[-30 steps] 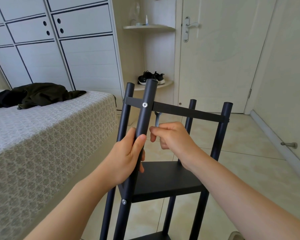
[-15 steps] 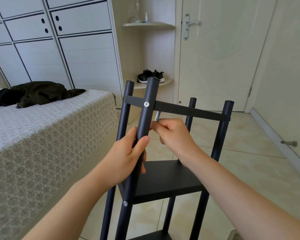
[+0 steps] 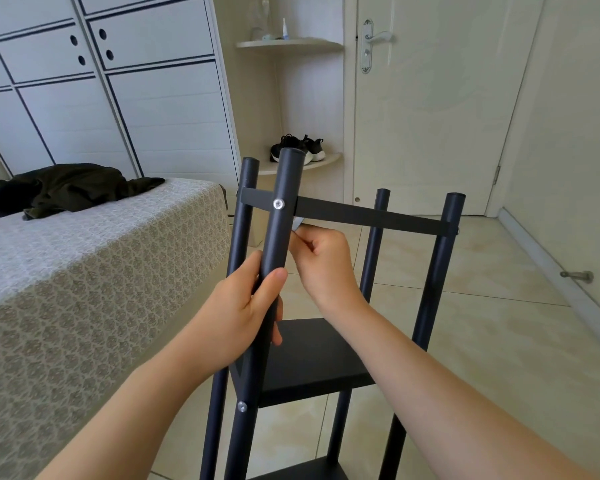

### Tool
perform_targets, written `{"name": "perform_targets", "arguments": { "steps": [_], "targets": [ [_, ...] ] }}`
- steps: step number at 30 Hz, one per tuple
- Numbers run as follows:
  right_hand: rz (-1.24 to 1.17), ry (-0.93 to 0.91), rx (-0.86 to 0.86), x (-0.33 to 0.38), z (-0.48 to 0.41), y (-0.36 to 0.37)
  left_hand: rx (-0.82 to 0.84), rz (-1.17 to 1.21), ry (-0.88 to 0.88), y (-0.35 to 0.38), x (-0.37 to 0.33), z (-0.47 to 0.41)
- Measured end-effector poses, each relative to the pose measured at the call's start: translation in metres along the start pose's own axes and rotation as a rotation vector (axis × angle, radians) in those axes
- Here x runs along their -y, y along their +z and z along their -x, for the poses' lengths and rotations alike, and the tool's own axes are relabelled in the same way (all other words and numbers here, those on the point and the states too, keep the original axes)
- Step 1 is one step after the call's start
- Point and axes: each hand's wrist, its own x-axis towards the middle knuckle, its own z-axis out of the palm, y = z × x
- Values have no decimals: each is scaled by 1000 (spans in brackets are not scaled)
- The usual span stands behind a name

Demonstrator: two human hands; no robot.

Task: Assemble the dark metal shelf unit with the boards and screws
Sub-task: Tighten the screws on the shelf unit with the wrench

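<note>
Black steel shelf [image 3: 312,358] stands upright right in front of you, its left side close beside the bed [image 3: 84,265] edge, with open floor [image 3: 482,341] to its right as far as the wall. Your left hand [image 3: 246,317] wraps the near post [image 3: 284,178] below the screw [image 3: 278,203]. Your right hand [image 3: 326,261] is curled, pinching a silvery tool [image 3: 298,224] just behind that post, under the crossbar [image 3: 368,216]. Most of the tool is hidden, so its kind is unclear. A doorstop [image 3: 577,276] juts from the right wall. The shelf's feet are cut off below.

Black shelf [image 3: 278,237] — perhaps olive garment [image 3: 73,188]
</note>
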Motion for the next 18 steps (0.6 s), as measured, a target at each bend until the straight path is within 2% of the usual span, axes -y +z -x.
{"name": "perform_targets", "arguments": {
  "steps": [9,14,18],
  "targets": [
    [38,-65,-115,-4,1,15,-21,0,-12,-6,5,2],
    [-105,15,-64,3,4,24,-26,-8,-5,-5,3,2],
    [-82,5,-53,2,4,20,-41,-36,-15,-5,3,2]
  ]
}}
